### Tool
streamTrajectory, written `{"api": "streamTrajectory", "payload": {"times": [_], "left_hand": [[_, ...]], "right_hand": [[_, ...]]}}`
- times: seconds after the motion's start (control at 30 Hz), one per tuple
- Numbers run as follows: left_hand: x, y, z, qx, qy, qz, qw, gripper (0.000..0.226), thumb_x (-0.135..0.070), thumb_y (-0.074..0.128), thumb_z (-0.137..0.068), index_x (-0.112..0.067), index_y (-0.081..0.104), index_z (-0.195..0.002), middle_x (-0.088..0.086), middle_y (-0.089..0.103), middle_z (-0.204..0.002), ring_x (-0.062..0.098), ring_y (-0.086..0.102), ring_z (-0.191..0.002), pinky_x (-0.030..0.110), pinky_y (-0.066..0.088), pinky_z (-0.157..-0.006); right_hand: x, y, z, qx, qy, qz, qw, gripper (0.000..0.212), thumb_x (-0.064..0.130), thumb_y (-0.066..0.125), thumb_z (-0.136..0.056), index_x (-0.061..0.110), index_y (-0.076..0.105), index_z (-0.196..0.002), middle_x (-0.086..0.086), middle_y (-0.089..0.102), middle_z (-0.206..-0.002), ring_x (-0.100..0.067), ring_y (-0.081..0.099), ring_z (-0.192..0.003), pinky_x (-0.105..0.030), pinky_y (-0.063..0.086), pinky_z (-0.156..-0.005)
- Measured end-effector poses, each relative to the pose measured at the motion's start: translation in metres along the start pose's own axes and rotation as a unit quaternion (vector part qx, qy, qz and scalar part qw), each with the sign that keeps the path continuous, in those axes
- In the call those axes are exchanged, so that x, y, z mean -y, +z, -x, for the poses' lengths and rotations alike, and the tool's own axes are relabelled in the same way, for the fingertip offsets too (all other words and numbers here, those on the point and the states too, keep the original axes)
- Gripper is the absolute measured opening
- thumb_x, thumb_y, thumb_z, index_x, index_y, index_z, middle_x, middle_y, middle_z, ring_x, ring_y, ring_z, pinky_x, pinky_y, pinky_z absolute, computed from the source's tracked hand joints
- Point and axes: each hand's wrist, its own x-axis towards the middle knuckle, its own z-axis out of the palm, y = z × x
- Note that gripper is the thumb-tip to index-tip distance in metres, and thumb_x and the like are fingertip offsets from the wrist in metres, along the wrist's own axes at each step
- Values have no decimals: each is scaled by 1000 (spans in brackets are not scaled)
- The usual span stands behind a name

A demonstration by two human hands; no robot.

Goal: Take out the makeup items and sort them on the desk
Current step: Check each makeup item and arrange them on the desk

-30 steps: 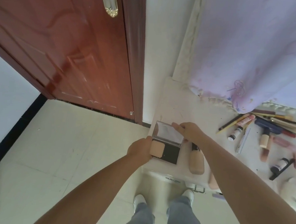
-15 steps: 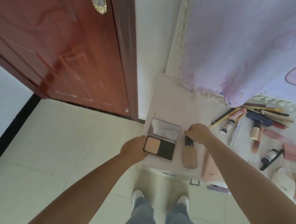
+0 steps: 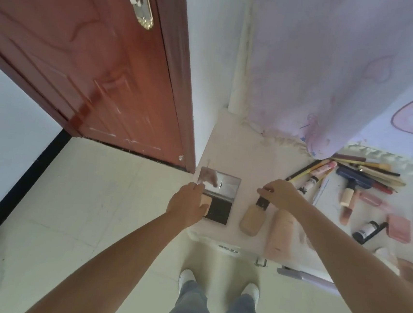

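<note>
My left hand [image 3: 187, 205] grips the open powder compact [image 3: 218, 197], right hand [image 3: 282, 194] pinches the foundation bottle [image 3: 253, 217] cap, so I'd line both up gently.

Left hand [image 3: 187, 206] grips the near-left edge of an open powder compact [image 3: 217, 199], mirror lid raised. Right hand [image 3: 281, 194] pinches the black cap of a beige foundation bottle [image 3: 252, 217] lying on the white worktop [image 3: 248, 158]. Pencils, tubes heaped far right.

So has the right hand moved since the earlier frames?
Yes. The right hand has gone rightward, from the mirrored lid of the open black powder compact to the black cap of the beige foundation bottle.
</note>
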Motion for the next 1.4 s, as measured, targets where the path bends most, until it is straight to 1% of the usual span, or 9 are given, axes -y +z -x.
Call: {"api": "streamTrajectory", "payload": {"times": [0.23, 0.33, 0.47, 0.63, 0.87, 1.03, 1.17, 1.27, 1.4], "left_hand": [[-97, -38, -6, 50, 129, 93, 986, 73, -37, 61, -85, -13, 23, -143, 5, 39, -142, 21, 41, -128, 29, 33, -105], [-139, -59, -10, -94, 143, 47, 984, 51, -21, 60, -85, -9, 35, -128, 8, 48, -125, 23, 53, -109, 27, 45, -90], [-171, -99, -20, -291, 174, 39, 940, 47, -8, 72, -66, -7, 46, -106, 10, 59, -96, 22, 63, -81, 23, 50, -62], [-184, -155, -27, -379, 302, -105, 868, 49, -46, 87, -42, -12, 58, -63, -5, 54, -46, 8, 49, -31, 10, 31, -30], [-198, -208, -12, -162, 337, 4, 927, 30, -34, 48, -93, -7, 44, -104, 3, 47, -86, 19, 45, -74, 27, 29, -57], [-193, -240, -14, -226, 317, -8, 921, 36, -35, 48, -93, -6, 44, -114, 6, 51, -94, 22, 48, -81, 26, 29, -62], [-196, -261, -14, -329, 330, -112, 878, 38, -31, 49, -93, -7, 46, -122, 9, 50, -116, 26, 53, -99, 31, 42, -77], [-198, -277, -6, -392, 382, -191, 815, 37, -25, 77, -72, -2, 62, -95, 12, 63, -87, 30, 62, -75, 30, 49, -52], [-199, -285, -4, -418, 361, -180, 814, 36, -29, 67, -80, 1, 61, -99, 15, 64, -89, 33, 59, -88, 35, 49, -62]], "right_hand": [[-4, -69, 47, -165, -17, -83, 983, 32, 29, 41, -96, 6, 58, -81, -7, 51, -69, -22, 47, -72, -27, 34, -58], [2, -107, 63, -215, -26, -125, 968, 37, 30, 37, -97, 9, 45, -67, -6, 53, -65, -20, 46, -61, -20, 32, -50], [15, -156, 96, -270, -36, -175, 946, 34, 25, 27, -99, 0, 49, -92, -14, 52, -78, -26, 47, -73, -34, 42, -67], [24, -197, 124, -361, -65, -128, 922, 39, 17, 20, -100, -5, 53, -105, -27, 55, -105, -34, 51, -93, -33, 37, -77], [28, -223, 145, -431, -204, -77, 876, 30, 14, 29, -99, 7, 42, -73, -6, 42, -63, -23, 42, -67, -25, 31, -55], [25, -253, 152, -293, -271, -167, 902, 12, 12, 40, -96, 17, 50, -101, -4, 55, -90, -11, 55, -68, -15, 49, -60], [32, -261, 157, -252, -233, -233, 910, 16, 32, 37, -97, 21, 50, -96, -2, 61, -76, -10, 58, -53, -14, 46, -45], [37, -268, 158, -295, -216, -228, 902, 29, 33, 33, -98, 15, 52, -85, -4, 56, -57, -2, 46, -30, -11, 34, -33], [37, -274, 159, -326, -295, -258, 860, 15, 9, 49, -92, 16, 53, -105, -3, 60, -80, -10, 58, -64, -7, 47, -50]]}}
